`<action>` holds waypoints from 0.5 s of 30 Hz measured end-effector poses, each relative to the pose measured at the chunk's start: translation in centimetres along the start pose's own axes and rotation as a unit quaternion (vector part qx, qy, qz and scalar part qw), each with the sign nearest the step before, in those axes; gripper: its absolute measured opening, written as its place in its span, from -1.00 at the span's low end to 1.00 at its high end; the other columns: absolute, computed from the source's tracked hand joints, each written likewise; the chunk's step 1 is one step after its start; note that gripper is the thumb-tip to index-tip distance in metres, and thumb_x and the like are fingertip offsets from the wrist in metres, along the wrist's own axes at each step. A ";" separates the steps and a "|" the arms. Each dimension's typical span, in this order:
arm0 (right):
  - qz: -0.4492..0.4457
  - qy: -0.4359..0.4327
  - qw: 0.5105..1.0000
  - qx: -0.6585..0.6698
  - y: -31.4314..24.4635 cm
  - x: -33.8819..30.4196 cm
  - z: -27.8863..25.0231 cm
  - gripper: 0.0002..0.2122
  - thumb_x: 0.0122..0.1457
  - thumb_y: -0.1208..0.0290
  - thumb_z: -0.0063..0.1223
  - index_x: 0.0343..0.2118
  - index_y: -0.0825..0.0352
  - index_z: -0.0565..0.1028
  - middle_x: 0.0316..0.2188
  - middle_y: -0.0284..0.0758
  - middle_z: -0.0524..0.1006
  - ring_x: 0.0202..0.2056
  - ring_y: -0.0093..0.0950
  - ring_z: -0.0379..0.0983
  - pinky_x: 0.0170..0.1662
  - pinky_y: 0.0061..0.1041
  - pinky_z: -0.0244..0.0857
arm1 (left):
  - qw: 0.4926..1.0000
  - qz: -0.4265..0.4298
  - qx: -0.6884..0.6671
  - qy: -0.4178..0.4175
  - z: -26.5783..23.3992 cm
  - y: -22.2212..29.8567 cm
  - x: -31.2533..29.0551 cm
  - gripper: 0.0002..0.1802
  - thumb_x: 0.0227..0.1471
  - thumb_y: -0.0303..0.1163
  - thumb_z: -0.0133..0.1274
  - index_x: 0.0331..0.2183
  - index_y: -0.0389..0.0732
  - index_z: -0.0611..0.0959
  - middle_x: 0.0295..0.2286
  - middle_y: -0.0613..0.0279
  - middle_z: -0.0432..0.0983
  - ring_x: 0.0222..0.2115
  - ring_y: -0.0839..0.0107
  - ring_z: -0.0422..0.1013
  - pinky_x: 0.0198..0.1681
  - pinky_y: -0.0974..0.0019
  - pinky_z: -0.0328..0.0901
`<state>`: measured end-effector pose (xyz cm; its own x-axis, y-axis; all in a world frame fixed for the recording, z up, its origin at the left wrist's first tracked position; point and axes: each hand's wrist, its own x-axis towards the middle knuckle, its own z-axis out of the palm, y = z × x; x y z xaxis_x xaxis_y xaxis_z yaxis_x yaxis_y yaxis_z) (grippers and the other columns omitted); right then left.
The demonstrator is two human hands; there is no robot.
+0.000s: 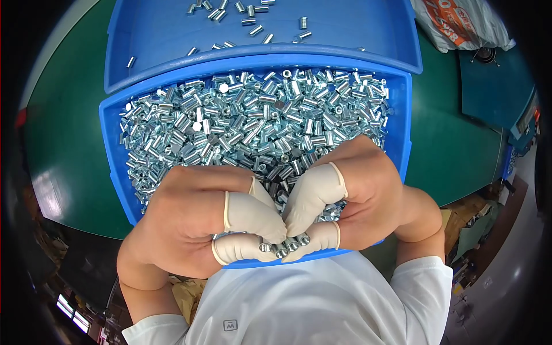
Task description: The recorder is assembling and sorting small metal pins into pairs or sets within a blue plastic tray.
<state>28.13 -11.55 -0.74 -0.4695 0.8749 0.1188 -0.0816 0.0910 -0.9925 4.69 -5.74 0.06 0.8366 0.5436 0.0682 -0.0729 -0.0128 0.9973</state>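
Both my hands meet above the near edge of a blue plastic bin (110, 164), which is heaped with small shiny metal standoffs (253, 115). These are short cylinders, some showing a hexagonal head and others a hole. White finger cots cover the thumbs and forefingers. A short row of several standoffs (292, 244) is pinched between the fingertips, round ends facing me. My left hand (192, 215) closes on the row's left side, while my right hand (351, 198) closes on its right side. The remaining fingers curl over the heap and are partly hidden.
Behind the bin stands a second blue bin (167, 34) with scattered standoffs on its floor. Both rest on a green table (69, 132). A printed plastic sack (460, 26) lies at the far right, near a dark green panel (494, 86).
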 end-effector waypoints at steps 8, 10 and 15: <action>0.001 -0.005 1.000 -0.001 0.0 0.0 -0.1 -0.83 -0.03 0.42 0.52 -0.44 0.27 0.67 -0.49 -0.35 0.68 -0.53 -0.48 0.62 -0.50 -0.62 0.40 | 1.000 0.001 -0.002 0.002 0.1 0.0 0.0 -0.80 -0.03 -0.32 0.37 -0.39 -0.21 0.73 -0.52 0.17 0.60 -0.55 0.26 0.53 -0.50 0.30 0.39; 0.001 -0.003 1.000 0.004 0.0 -0.1 0.0 -0.83 -0.03 0.41 0.52 -0.44 0.28 0.67 -0.49 -0.35 0.68 -0.52 -0.48 0.62 -0.50 -0.61 0.41 | 1.000 0.006 -0.005 0.002 0.1 0.1 0.0 -0.80 -0.03 -0.32 0.37 -0.38 -0.21 0.73 -0.52 0.17 0.60 -0.55 0.26 0.53 -0.50 0.30 0.39; 0.030 0.001 1.000 0.009 -0.1 0.0 0.3 -0.78 -0.11 0.39 0.53 -0.46 0.23 0.62 -0.57 -0.39 0.62 -0.52 -0.46 0.61 -0.46 -0.54 0.40 | 1.000 0.012 -0.004 0.008 0.2 0.0 -0.1 -0.79 -0.04 -0.31 0.37 -0.38 -0.21 0.73 -0.52 0.17 0.60 -0.55 0.25 0.53 -0.51 0.29 0.39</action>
<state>27.92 -11.73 -0.66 -0.4726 0.8792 0.0599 -0.0692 0.0308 -0.9971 4.69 -5.93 0.07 0.8261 0.5559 0.0925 -0.0984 -0.0194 0.9950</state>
